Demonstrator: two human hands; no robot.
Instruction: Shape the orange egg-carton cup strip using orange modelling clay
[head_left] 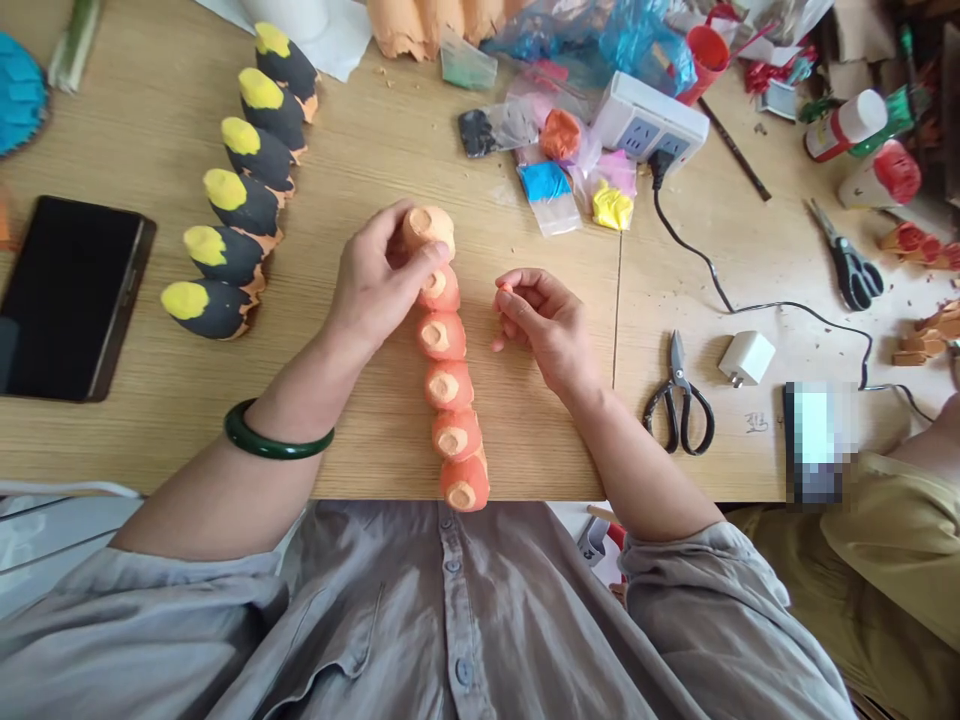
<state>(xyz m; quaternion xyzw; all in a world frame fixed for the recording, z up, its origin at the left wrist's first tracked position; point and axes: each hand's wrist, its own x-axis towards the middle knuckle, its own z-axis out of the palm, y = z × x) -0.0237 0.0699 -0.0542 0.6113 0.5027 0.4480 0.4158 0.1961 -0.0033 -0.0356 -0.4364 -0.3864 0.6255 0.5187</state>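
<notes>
A row of joined egg-carton cups runs from the middle of the table to its front edge. Most of its cups are orange-red with a pale round end; the farthest one is pale orange all over. My left hand grips that far cup, thumb on top and fingers behind it. To the right of the row, my right hand is raised, pinching a small bit of orange clay between thumb and fingertips. At the left lies a second row of cups, black with yellow tops.
A black tablet lies at the left. Clay bags and a power strip sit behind my hands. Black-handled scissors, a white charger and a phone are at the right, beside another person's arm.
</notes>
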